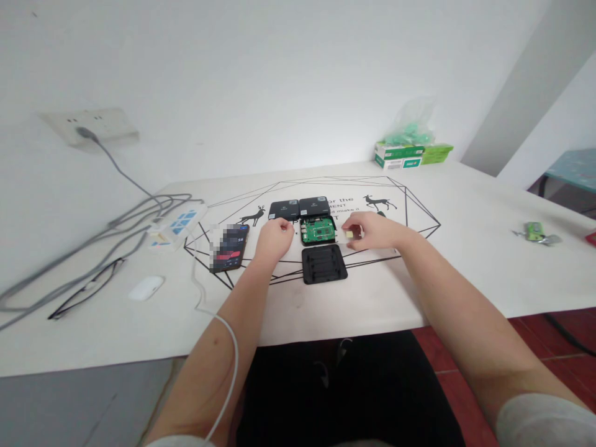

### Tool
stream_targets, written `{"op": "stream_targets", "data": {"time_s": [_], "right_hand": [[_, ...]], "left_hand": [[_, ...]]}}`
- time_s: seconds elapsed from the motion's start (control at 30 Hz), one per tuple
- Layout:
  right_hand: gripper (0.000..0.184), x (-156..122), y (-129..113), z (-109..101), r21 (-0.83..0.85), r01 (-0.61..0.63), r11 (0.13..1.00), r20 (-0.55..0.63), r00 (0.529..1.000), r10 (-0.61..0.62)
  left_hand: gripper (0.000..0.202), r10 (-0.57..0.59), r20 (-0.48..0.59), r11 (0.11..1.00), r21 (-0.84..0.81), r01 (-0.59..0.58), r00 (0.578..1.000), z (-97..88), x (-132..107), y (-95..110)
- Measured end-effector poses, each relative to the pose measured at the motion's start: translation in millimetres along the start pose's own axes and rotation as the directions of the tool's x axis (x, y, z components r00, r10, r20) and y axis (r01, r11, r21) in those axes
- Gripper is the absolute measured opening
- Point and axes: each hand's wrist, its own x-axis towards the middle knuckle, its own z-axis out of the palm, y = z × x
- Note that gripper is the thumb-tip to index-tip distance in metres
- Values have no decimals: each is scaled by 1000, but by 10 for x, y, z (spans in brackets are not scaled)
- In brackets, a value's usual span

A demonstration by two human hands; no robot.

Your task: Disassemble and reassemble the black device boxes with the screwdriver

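Observation:
An opened black box showing a green circuit board (318, 231) lies on the white table (419, 273). Its black cover (325, 263) rests just in front of it. Two closed black boxes (284, 210) (315, 206) sit side by side behind it. My left hand (274, 239) rests with curled fingers at the left edge of the open box. My right hand (370, 231) is to the right of the board, its fingers pinched on a small pale piece (349, 234).
A phone (228, 248) with a lit screen lies left of my left hand, with a white cable running off the table edge. A power strip (179, 225), grey cables, glasses (86, 288) and a white earbud case (146, 288) lie at the left. Green boxes (400, 155) stand at the back; small green items (535, 232) at the right.

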Motion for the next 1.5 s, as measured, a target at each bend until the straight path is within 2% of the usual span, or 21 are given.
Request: {"op": "stream_targets", "data": {"time_s": [0.1,0.23,0.3,0.43,0.57,0.83,0.9,0.97,1.03,1.1,1.17,1.23,1.3,1.33,1.37,1.43,1.5], "right_hand": [[21,24,-171,120,86,146,986,-7,989,-146],[19,91,-357,331,28,284,958,56,957,-285],[18,116,-396,406,-18,317,948,72,946,-315],[18,129,-409,479,-84,296,951,91,953,-289],[22,120,-414,493,-79,238,968,123,966,-228],[33,104,-400,491,-74,209,975,183,964,-192],[42,113,-366,479,-61,222,973,174,962,-209],[48,133,-302,444,-46,213,976,102,973,-207],[44,155,-198,374,-62,123,990,-52,991,-126],[40,164,-52,271,-100,-86,991,-238,969,60],[43,149,127,151,-112,-317,942,-370,893,256],[49,112,317,43,-120,-535,836,-420,791,445],[56,71,492,-26,-110,-696,710,-414,681,604],[60,55,567,-41,-110,-746,656,-387,640,664],[63,45,630,-44,-100,-769,631,-338,623,706],[57,47,722,-20,-75,-761,644,-229,642,732],[47,70,768,21,-45,-741,670,-196,665,721]], "left_hand": [[28,20,23,997,78,-22,1000,22,9,-34],[33,20,66,976,217,-34,998,80,12,-123],[36,5,70,962,273,-24,998,109,10,-162],[43,-12,78,936,351,-16,997,136,10,-187],[47,-1,88,927,373,-32,996,141,25,-182],[42,30,147,905,416,-89,989,195,81,-254],[41,41,149,901,422,-101,988,204,93,-271],[40,48,141,900,422,-104,989,206,101,-280],[39,52,127,904,417,-101,991,201,104,-277],[37,54,123,908,407,-100,991,192,101,-261],[34,55,133,909,404,-105,990,183,96,-238],[32,64,142,904,412,-117,988,180,93,-217],[33,78,145,893,429,-134,986,185,96,-202],[33,86,144,888,438,-141,986,189,101,-198],[34,93,141,882,447,-148,986,195,106,-197],[35,107,135,875,458,-158,985,206,119,-198],[35,123,131,871,461,-170,984,215,131,-203]]}}
